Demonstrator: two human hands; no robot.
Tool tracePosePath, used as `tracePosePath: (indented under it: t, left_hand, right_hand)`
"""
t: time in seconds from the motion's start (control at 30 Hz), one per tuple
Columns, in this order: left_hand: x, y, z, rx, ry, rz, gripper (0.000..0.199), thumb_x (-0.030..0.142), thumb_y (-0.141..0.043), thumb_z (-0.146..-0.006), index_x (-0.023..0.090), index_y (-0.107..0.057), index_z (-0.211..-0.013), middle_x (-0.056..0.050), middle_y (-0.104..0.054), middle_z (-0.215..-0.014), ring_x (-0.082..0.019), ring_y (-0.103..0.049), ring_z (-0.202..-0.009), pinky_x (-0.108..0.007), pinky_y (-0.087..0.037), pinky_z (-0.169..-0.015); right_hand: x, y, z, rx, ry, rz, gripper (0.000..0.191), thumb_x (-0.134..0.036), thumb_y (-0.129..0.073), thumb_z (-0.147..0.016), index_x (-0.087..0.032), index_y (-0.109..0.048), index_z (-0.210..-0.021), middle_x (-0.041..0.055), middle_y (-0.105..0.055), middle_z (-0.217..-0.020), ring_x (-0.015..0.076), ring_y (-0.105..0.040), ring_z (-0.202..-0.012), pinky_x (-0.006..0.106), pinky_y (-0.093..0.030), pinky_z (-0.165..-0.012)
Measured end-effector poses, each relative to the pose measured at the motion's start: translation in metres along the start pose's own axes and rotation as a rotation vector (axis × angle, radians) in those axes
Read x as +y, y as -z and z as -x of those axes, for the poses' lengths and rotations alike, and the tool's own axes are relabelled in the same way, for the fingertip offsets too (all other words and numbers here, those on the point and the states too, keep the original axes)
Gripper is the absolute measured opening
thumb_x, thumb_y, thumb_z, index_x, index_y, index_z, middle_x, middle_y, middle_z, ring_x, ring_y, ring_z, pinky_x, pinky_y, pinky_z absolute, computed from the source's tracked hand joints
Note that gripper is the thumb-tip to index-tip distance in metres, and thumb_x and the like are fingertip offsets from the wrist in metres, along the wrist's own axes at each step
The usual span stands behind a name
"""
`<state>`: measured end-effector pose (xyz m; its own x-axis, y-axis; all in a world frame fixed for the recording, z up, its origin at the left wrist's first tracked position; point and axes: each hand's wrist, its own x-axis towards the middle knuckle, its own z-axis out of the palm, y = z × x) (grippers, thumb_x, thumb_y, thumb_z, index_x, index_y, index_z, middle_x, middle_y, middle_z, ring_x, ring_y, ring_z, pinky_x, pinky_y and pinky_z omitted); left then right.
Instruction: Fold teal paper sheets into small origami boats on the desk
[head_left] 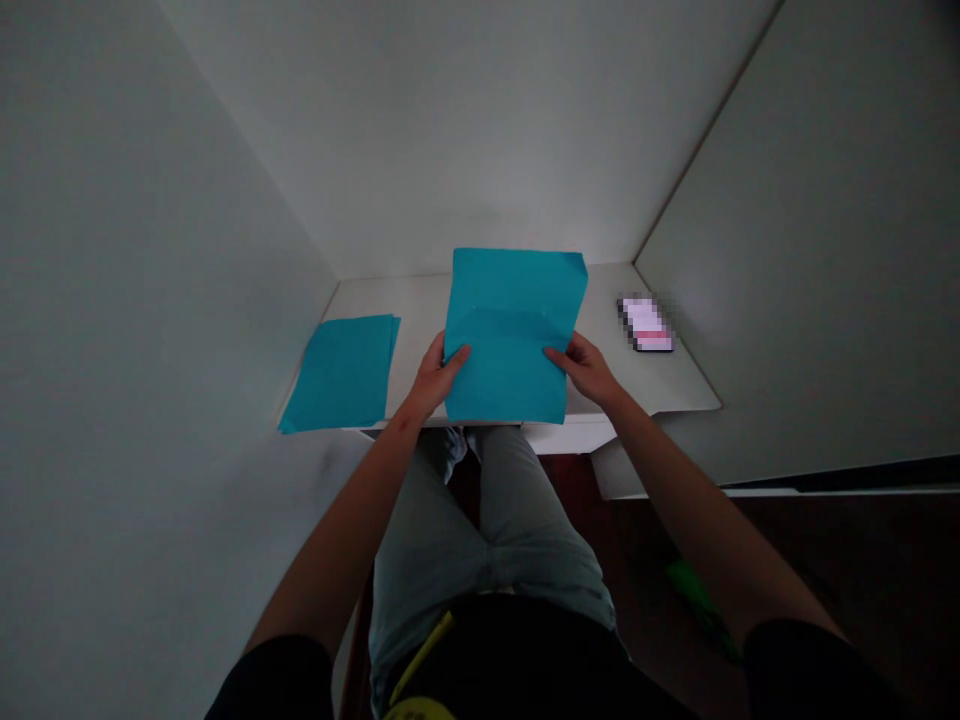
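Note:
A blue sheet (514, 335) is held up in front of me above the white desk, its surface bent across the middle. My left hand (437, 374) grips its left edge, thumb on the near face and the other fingers mostly hidden behind. On the right edge, my right hand (588, 368) pinches it in the same way, its thumb on the face. More blue sheets (341, 372) lie in a slightly uneven stack at the desk's left end, apart from both hands.
The white desk (420, 300) stands against the wall, with walls or panels on both sides. A phone (646, 323) with a lit, blurred screen lies at its right end. Something green (697, 595) is on the dark floor at lower right.

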<state>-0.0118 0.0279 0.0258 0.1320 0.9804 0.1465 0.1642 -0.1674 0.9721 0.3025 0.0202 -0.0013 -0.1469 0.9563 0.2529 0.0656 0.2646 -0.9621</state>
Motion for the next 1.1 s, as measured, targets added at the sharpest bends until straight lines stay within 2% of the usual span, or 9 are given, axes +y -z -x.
tracePosePath:
  t: [0.1, 0.2, 0.37, 0.47, 0.57, 0.7, 0.83, 0.93, 1.1]
  left_hand:
    - [-0.019, -0.004, -0.006, -0.006, 0.046, 0.055, 0.062, 0.059, -0.073, -0.094, 0.021, -0.061, -0.142, -0.015, -0.073, -0.143, -0.029, -0.073, -0.122, -0.044, -0.062, -0.103]
    - [-0.038, -0.007, -0.011, 0.007, 0.078, 0.077, 0.05, 0.054, -0.074, -0.09, 0.018, -0.068, -0.125, -0.015, -0.078, -0.129, -0.028, -0.075, -0.113, -0.044, -0.062, -0.1]
    - [-0.055, -0.004, -0.01, 0.062, 0.058, 0.015, 0.026, 0.041, -0.069, -0.086, 0.018, -0.072, -0.098, -0.008, -0.08, -0.1, -0.025, -0.072, -0.099, -0.04, -0.06, -0.092]
    - [-0.056, 0.0, -0.006, 0.06, 0.06, -0.054, 0.022, 0.036, -0.062, -0.088, 0.019, -0.075, -0.092, -0.005, -0.077, -0.088, -0.024, -0.069, -0.09, -0.037, -0.059, -0.086]
    - [-0.054, 0.001, -0.004, 0.044, 0.061, -0.071, 0.03, 0.033, -0.053, -0.093, 0.018, -0.079, -0.097, -0.007, -0.078, -0.097, -0.024, -0.07, -0.092, -0.038, -0.059, -0.088]
    - [-0.056, -0.002, -0.003, 0.046, -0.009, -0.105, 0.036, 0.036, -0.051, -0.097, 0.017, -0.077, -0.114, -0.011, -0.076, -0.122, -0.025, -0.07, -0.112, -0.041, -0.058, -0.102]
    - [-0.06, -0.007, 0.001, 0.097, -0.105, -0.327, 0.051, 0.049, -0.07, -0.095, 0.019, -0.069, -0.136, -0.016, -0.056, -0.153, -0.029, -0.059, -0.14, -0.045, -0.053, -0.116]
    - [-0.059, -0.015, 0.007, 0.126, -0.172, -0.612, 0.062, 0.052, -0.077, -0.092, 0.021, -0.065, -0.144, -0.018, -0.042, -0.168, -0.035, -0.041, -0.157, -0.055, -0.038, -0.129]
    - [-0.051, -0.024, 0.016, -0.089, -0.246, -0.878, 0.057, 0.054, -0.067, -0.099, 0.025, -0.065, -0.147, -0.014, -0.048, -0.17, -0.038, -0.036, -0.162, -0.062, -0.025, -0.132]
  right_hand:
    - [0.016, -0.001, 0.002, -0.021, -0.025, -0.001, 0.064, -0.072, -0.077, -0.089, -0.03, -0.07, -0.136, 0.0086, -0.079, -0.132, 0.0318, -0.075, -0.119, 0.055, -0.064, -0.105]
    - [0.031, -0.004, 0.002, 0.018, -0.042, -0.007, 0.063, -0.074, -0.074, -0.09, -0.029, -0.069, -0.133, 0.009, -0.08, -0.128, 0.032, -0.075, -0.116, 0.055, -0.063, -0.103]
    - [0.049, -0.003, 0.005, 0.085, -0.046, 0.094, 0.056, -0.076, -0.071, -0.088, -0.026, -0.074, -0.112, 0.008, -0.08, -0.106, 0.0321, -0.074, -0.099, 0.051, -0.064, -0.089]
    - [0.052, 0.003, 0.007, 0.065, -0.057, 0.195, 0.046, -0.068, -0.063, -0.095, -0.025, -0.075, -0.101, 0.0069, -0.076, -0.095, 0.0281, -0.07, -0.085, 0.045, -0.062, -0.078]
    - [0.05, 0.009, 0.007, 0.071, -0.046, 0.281, 0.041, -0.056, -0.051, -0.102, -0.024, -0.077, -0.105, 0.0073, -0.076, -0.102, 0.0274, -0.069, -0.089, 0.047, -0.061, -0.084]
    - [0.049, 0.009, 0.005, 0.114, -0.051, 0.263, 0.047, -0.051, -0.041, -0.106, -0.024, -0.077, -0.12, 0.0094, -0.076, -0.116, 0.0293, -0.07, -0.102, 0.05, -0.06, -0.093]
    - [0.05, 0.0, 0.005, 0.092, 0.029, 0.344, 0.047, -0.059, -0.055, -0.103, -0.027, -0.072, -0.134, 0.0121, -0.069, -0.138, 0.0302, -0.068, -0.117, 0.05, -0.059, -0.101]
    - [0.05, -0.008, 0.006, 0.036, 0.149, 0.561, 0.054, -0.062, -0.067, -0.098, -0.027, -0.069, -0.14, 0.0159, -0.055, -0.156, 0.0344, -0.062, -0.133, 0.055, -0.055, -0.111]
    - [0.046, -0.018, 0.011, -0.131, 0.205, 0.912, 0.049, -0.061, -0.063, -0.102, -0.031, -0.071, -0.14, 0.0135, -0.054, -0.162, 0.0403, -0.053, -0.144, 0.065, -0.044, -0.119]
